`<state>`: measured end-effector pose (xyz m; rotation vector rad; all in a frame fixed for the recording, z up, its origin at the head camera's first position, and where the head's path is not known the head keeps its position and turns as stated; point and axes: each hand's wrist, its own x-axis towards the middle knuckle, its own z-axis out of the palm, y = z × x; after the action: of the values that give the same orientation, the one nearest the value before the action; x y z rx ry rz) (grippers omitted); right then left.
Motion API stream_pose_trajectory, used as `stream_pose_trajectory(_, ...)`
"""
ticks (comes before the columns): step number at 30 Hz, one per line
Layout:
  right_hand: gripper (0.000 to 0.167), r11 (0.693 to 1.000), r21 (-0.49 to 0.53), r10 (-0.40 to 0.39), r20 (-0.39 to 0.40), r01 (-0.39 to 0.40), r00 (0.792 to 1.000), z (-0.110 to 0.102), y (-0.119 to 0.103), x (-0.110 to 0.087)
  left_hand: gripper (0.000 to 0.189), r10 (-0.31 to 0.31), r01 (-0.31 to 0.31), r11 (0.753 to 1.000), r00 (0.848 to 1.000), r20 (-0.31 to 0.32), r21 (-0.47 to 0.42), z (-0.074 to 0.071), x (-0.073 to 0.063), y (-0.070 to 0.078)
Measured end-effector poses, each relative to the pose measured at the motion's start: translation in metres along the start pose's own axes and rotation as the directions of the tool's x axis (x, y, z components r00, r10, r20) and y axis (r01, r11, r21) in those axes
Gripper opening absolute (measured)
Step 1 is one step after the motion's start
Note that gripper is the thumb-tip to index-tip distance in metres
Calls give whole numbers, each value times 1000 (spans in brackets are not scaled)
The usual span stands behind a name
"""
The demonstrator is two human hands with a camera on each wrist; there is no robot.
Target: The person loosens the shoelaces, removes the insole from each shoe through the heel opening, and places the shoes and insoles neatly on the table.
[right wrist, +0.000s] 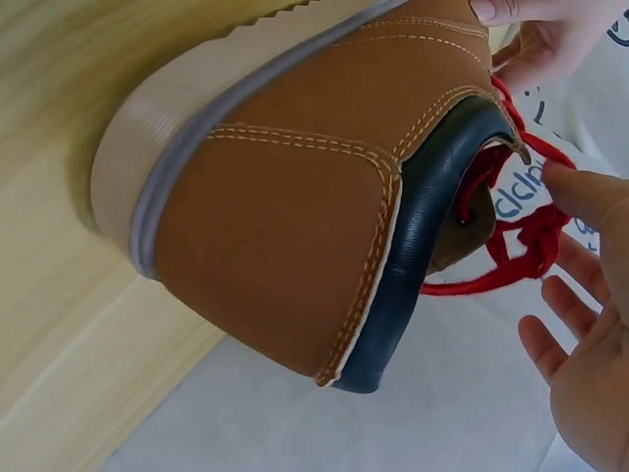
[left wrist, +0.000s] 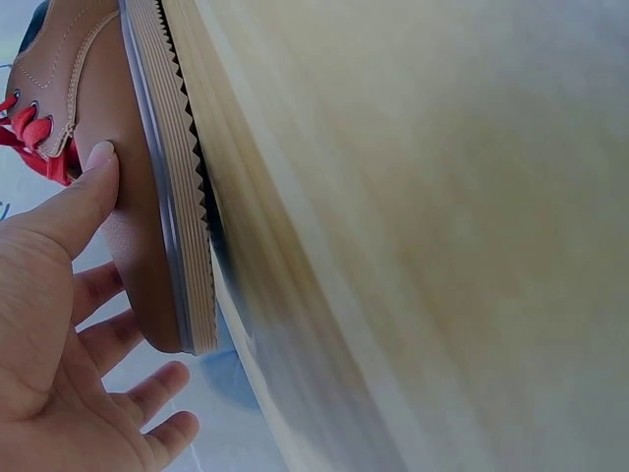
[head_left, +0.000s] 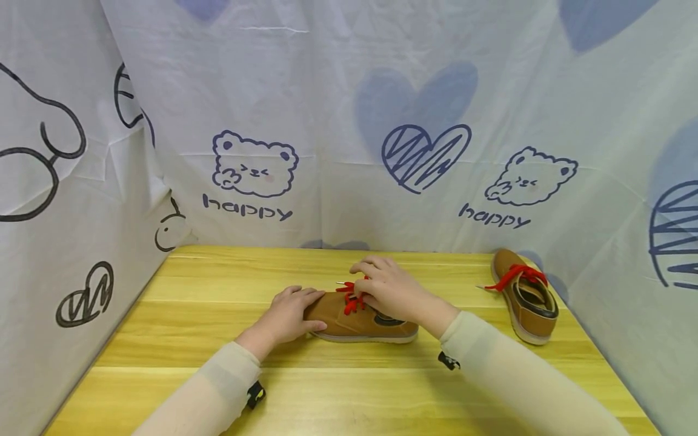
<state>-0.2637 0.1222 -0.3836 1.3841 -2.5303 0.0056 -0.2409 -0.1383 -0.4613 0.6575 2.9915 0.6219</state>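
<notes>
A brown shoe (head_left: 338,327) with red laces and a dark padded collar stands on the table, its toe to the left. My left hand (head_left: 291,312) grips the toe, thumb on the near side and fingers across the far side; in the left wrist view the thumb (left wrist: 93,192) presses the leather. Over the lacing, my right hand (head_left: 387,290) pinches the red shoelace (right wrist: 539,236) between thumb and forefinger, while its other fingers stay loosely bent. One lace tip (head_left: 342,283) sticks out to the left of that hand.
A second brown shoe (head_left: 537,321) with red laces stands at the right end of the wooden table (head_left: 349,393). White cloth (head_left: 338,115) printed with bears and hearts hangs behind the table and along its sides.
</notes>
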Motion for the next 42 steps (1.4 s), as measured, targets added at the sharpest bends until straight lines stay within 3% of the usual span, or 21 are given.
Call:
stream_pose_trajectory(7, 8, 999, 50, 14, -21, -13, 1000, -3, 4, -4, 73, 4, -4, 1000, 1000, -3, -2, -1, 0, 0)
stream_pose_trajectory(12, 7, 999, 28, 31, -35, -30, 999, -4, 7, -7, 73, 3, -3, 1000, 1000, 7, 0, -2, 1, 1)
stream_pose_trajectory(22, 9, 991, -129, 16, -148, -35, 989, -1, 10, -9, 73, 2, -2, 1000, 1000, 7, -6, -1, 1, 1)
stream_pose_trajectory(27, 7, 968, -249, -27, -234, -33, 972, 2, 11, -12, 73, 2, -2, 1000, 1000, 12, -2, -1, 1, 1)
stream_pose_trajectory(30, 3, 964, -264, -51, -294, -29, 955, 2, 14, -11, 73, 3, -3, 1000, 1000, 10, 0, -1, 1, 0)
stream_pose_trajectory(34, 7, 976, -214, -59, -401, -30, 914, -3, 17, -8, 73, 2, -2, 1000, 1000, 12, 6, -1, 1, 0)
stream_pose_trajectory(37, 7, 993, -106, 1, -462, -57, 887, -13, 21, -6, 73, 8, -8, 1000, 1000, 15, 10, -1, 2, 0)
stream_pose_trajectory(39, 7, 996, -18, 67, -466, -85, 882, -22, 26, -4, 73, 10, -10, 1000, 1000, 16, 12, -1, 2, 1)
stream_pose_trajectory(42, 9, 987, 79, 160, -424, -140, 891, -34, 36, -3, 73, 6, -6, 1000, 1000, 16, 9, -1, 1, 1)
